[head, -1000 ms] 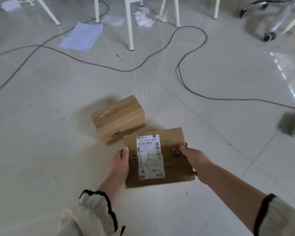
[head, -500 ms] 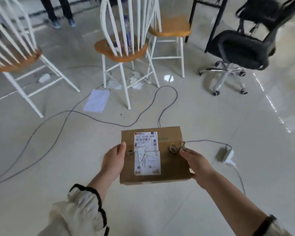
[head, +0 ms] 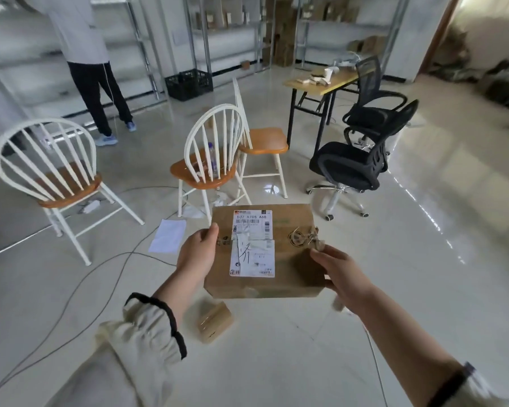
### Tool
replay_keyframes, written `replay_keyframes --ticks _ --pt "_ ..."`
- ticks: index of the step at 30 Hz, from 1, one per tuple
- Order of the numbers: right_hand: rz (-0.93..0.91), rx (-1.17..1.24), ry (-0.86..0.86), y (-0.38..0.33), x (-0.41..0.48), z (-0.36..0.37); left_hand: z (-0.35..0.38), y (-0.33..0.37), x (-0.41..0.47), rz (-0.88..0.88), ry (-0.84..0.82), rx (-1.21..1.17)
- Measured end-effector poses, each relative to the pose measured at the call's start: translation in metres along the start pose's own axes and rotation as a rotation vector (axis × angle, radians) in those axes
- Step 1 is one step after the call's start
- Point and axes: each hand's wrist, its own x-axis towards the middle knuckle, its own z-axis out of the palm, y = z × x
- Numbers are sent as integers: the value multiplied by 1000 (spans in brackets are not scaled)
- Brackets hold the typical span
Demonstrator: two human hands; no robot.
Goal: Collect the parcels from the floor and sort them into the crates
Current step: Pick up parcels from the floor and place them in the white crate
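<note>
1. Parcel (head: 293, 259), now raised clear of the floor (head: 423, 289), gripped at opposite edges by left hand (head: 199, 254) and right hand (head: 340, 268).
2. Small parcel (head: 213, 321) lies below; crate (head: 188, 83) stands well ahead: carrying begins.

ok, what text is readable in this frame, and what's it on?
"507 N705 A68": top line of the upper white label on the cardboard parcel.
Handwritten black character on the lower white label: cannot make it out.
Fine print around the barcode, faint green print on the parcel, water bottle wrap: too blurred to read.
Nothing else legible.
</note>
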Motion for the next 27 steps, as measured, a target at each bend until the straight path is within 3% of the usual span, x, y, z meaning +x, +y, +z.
replay_keyframes --ticks 5,15,21,27 --pt "-70 67 135 -6 -41 -17 3 27 -20 117 -104 -97" --pt "-180 336 699 39 -205 -82 77 113 -128 518 -502 -42" --pt "-238 435 1093 109 -390 -126 144 147 -312 759 -913 -75" --pt "-247 563 1452 197 -595 -133 187 131 -547 891 -1337 -50"
